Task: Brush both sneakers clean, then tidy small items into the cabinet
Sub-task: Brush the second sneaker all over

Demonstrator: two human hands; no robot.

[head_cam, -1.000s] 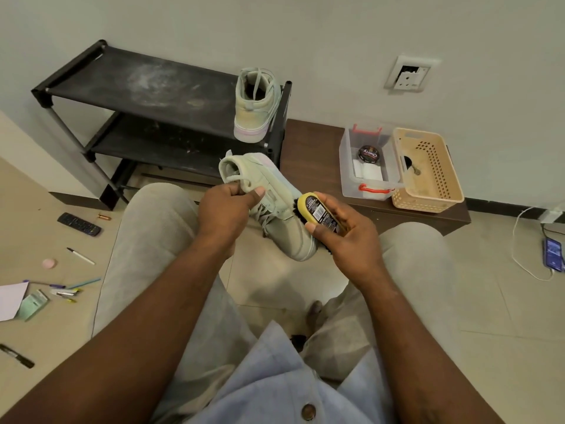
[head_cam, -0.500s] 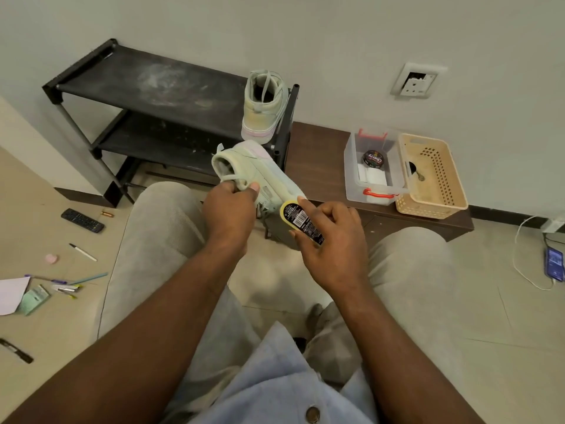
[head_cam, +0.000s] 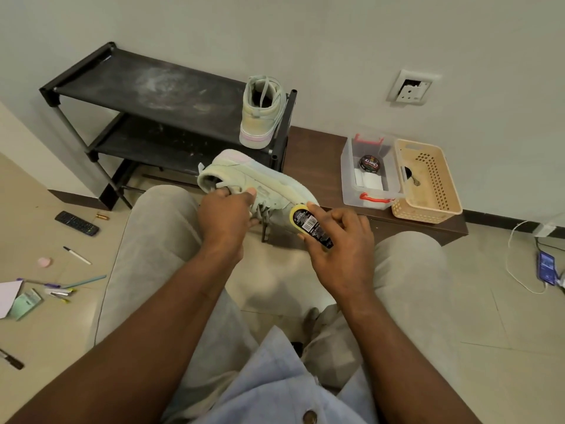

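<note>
Centre frame, left hand (head_cam: 226, 214) gripping pale sneaker (head_cam: 260, 186) at its collar; right hand (head_cam: 339, 249) curled round yellow-backed brush (head_cam: 308, 223) against its toe; second sneaker (head_cam: 263, 113) on black rack (head_cam: 137, 84), upper centre

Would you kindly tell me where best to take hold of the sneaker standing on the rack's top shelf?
Probably its heel collar, reached from above and the near side: the sneaker stands upright on the rack, heel facing us, mouth open upward, so fingers can hook in.
</note>
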